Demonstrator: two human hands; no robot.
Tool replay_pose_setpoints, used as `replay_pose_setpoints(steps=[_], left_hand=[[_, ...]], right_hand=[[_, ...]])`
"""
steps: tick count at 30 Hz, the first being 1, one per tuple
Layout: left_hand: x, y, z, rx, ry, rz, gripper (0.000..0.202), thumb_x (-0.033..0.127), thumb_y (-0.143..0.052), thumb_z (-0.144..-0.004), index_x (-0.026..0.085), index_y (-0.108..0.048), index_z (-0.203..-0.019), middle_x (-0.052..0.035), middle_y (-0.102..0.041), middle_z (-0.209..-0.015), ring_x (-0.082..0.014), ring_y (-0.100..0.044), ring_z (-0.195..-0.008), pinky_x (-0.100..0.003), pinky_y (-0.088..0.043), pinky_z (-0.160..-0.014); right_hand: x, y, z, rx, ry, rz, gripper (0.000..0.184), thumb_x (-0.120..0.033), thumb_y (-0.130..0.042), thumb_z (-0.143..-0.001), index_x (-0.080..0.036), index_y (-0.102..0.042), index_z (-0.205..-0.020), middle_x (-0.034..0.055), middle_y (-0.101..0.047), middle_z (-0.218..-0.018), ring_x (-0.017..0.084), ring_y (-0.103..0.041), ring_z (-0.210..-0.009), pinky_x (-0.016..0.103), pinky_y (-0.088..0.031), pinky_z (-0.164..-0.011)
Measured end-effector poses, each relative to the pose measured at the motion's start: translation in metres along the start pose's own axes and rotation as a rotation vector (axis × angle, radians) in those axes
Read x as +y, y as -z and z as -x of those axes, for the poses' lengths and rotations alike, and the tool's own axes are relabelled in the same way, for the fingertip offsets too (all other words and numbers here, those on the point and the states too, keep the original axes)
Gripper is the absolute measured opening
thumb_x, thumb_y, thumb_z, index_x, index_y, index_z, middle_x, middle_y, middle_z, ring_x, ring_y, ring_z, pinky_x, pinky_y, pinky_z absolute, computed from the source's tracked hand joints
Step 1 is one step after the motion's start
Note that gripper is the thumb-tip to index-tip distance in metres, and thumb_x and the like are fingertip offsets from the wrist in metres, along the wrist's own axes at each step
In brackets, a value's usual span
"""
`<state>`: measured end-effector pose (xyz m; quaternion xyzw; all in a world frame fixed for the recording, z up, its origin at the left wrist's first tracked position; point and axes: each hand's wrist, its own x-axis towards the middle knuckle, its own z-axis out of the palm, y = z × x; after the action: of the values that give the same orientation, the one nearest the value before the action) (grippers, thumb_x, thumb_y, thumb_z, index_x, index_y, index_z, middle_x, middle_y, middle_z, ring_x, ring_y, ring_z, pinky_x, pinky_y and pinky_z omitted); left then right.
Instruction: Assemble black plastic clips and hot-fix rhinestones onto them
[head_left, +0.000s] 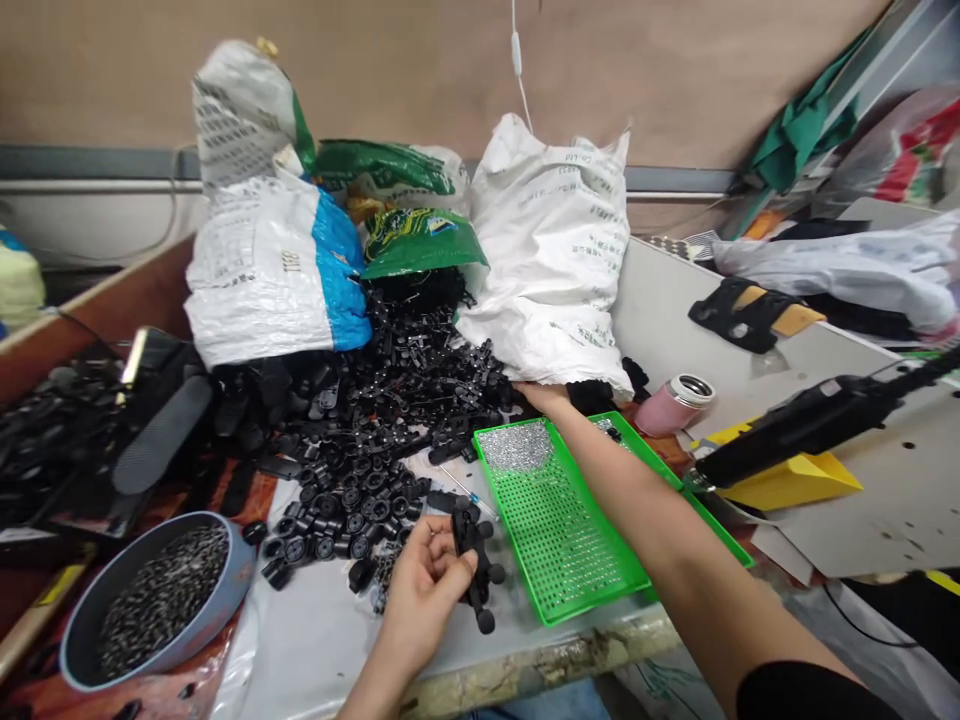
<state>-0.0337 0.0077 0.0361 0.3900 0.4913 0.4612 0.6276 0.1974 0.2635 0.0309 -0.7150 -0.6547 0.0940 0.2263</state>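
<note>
My left hand (421,580) is closed on a black plastic part with round knobs (474,565), held low over the table's front edge. My right hand (546,398) reaches far forward across a green perforated tray (570,540) to the black parts at the foot of a white sack (555,250); its fingers are hidden among them. A big heap of black plastic parts (390,400) spreads between the sacks and my left hand. A patch of small silvery pieces (516,446) lies at the tray's far end.
A grey-blue bowl of small dark pieces (161,600) sits at the front left. Several woven sacks (270,250) stand at the back. A pink cup (675,402), a black power tool (810,425) on a yellow stand and cluttered bags lie to the right.
</note>
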Motion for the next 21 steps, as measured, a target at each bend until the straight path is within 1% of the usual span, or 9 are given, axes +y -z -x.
replay_pose_setpoints(steps=[2, 4, 7, 9, 10, 12, 15, 18, 21], left_hand=[[-0.002, 0.007, 0.001, 0.009, 0.027, 0.010, 0.044, 0.047, -0.083, -0.072, 0.019, -0.060, -0.095, 0.0002, -0.067, -0.076, -0.0123, -0.059, -0.059, -0.021, -0.042, -0.053], [-0.004, 0.016, 0.001, 0.037, 0.036, 0.028, 0.047, 0.051, -0.082, -0.072, 0.019, -0.061, -0.100, -0.0013, -0.069, -0.079, -0.0144, -0.062, -0.064, -0.021, -0.043, -0.053], [-0.006, 0.027, -0.001, 0.078, 0.036, 0.057, 0.051, 0.052, -0.083, -0.072, 0.018, -0.063, -0.104, -0.0022, -0.071, -0.079, -0.0132, -0.060, -0.064, -0.020, -0.041, -0.053], [-0.005, 0.031, -0.003, 0.094, 0.057, 0.083, 0.055, 0.052, -0.085, -0.069, 0.018, -0.065, -0.108, -0.0022, -0.072, -0.079, -0.0127, -0.059, -0.063, -0.022, -0.043, -0.055], [-0.004, 0.031, -0.004, 0.100, 0.072, 0.092, 0.059, 0.052, -0.086, -0.067, 0.018, -0.065, -0.109, -0.0022, -0.072, -0.078, -0.0132, -0.060, -0.064, -0.023, -0.045, -0.057], [-0.001, 0.032, -0.006, 0.107, 0.098, 0.091, 0.066, 0.054, -0.088, -0.064, 0.017, -0.066, -0.113, -0.0020, -0.071, -0.077, -0.0143, -0.061, -0.065, -0.025, -0.048, -0.060], [0.004, 0.031, -0.005, 0.072, 0.115, 0.060, 0.073, 0.057, -0.088, -0.063, 0.014, -0.068, -0.119, -0.0022, -0.071, -0.078, -0.0141, -0.061, -0.064, -0.027, -0.049, -0.062], [0.008, 0.028, -0.003, -0.002, 0.071, 0.016, 0.065, 0.056, -0.084, -0.069, 0.015, -0.072, -0.118, -0.0041, -0.073, -0.082, -0.0144, -0.061, -0.065, -0.027, -0.049, -0.064], [0.011, 0.026, 0.001, -0.065, -0.020, -0.015, 0.049, 0.050, -0.081, -0.075, 0.017, -0.077, -0.110, -0.0060, -0.076, -0.089, -0.0170, -0.064, -0.074, -0.027, -0.049, -0.069]], right_hand=[[0.001, -0.003, 0.001, 0.028, -0.051, -0.062, 0.047, -0.031, -0.064, -0.086, -0.014, -0.065, -0.130, 0.0168, -0.065, -0.137, 0.034, -0.055, -0.131, 0.045, -0.039, -0.113], [0.004, 0.001, 0.013, 0.042, -0.081, -0.143, 0.046, -0.030, -0.057, -0.089, -0.014, -0.063, -0.132, 0.0167, -0.066, -0.135, 0.033, -0.056, -0.131, 0.045, -0.044, -0.109], [0.008, 0.012, 0.052, -0.008, -0.081, -0.258, 0.041, -0.028, -0.046, -0.093, -0.010, -0.065, -0.125, 0.0156, -0.075, -0.109, 0.031, -0.069, -0.104, 0.041, -0.057, -0.083], [0.005, 0.019, 0.087, -0.090, -0.048, -0.326, 0.036, -0.026, -0.045, -0.093, -0.009, -0.070, -0.112, 0.0126, -0.076, -0.089, 0.026, -0.071, -0.080, 0.036, -0.057, -0.067], [0.001, 0.024, 0.106, -0.140, -0.006, -0.357, 0.030, -0.026, -0.049, -0.092, -0.012, -0.072, -0.105, 0.0098, -0.075, -0.084, 0.024, -0.070, -0.075, 0.035, -0.057, -0.065], [-0.015, 0.038, 0.139, -0.213, 0.148, -0.425, 0.021, -0.029, -0.056, -0.092, -0.020, -0.073, -0.099, 0.0047, -0.074, -0.089, 0.022, -0.069, -0.084, 0.034, -0.056, -0.077], [-0.047, 0.067, 0.171, -0.261, 0.622, -0.472, 0.023, -0.028, -0.050, -0.100, -0.022, -0.072, -0.105, 0.0072, -0.067, -0.101, 0.022, -0.061, -0.100, 0.038, -0.049, -0.090], [-0.080, 0.093, 0.184, -0.379, 0.914, -0.351, 0.021, -0.020, -0.052, -0.101, -0.023, -0.071, -0.109, 0.0072, -0.062, -0.102, 0.021, -0.053, -0.103, 0.035, -0.045, -0.089], [-0.102, 0.099, 0.186, -0.484, 1.106, -0.124, 0.017, -0.017, -0.056, -0.098, -0.020, -0.071, -0.105, 0.0077, -0.060, -0.102, 0.023, -0.048, -0.100, 0.037, -0.042, -0.086]])
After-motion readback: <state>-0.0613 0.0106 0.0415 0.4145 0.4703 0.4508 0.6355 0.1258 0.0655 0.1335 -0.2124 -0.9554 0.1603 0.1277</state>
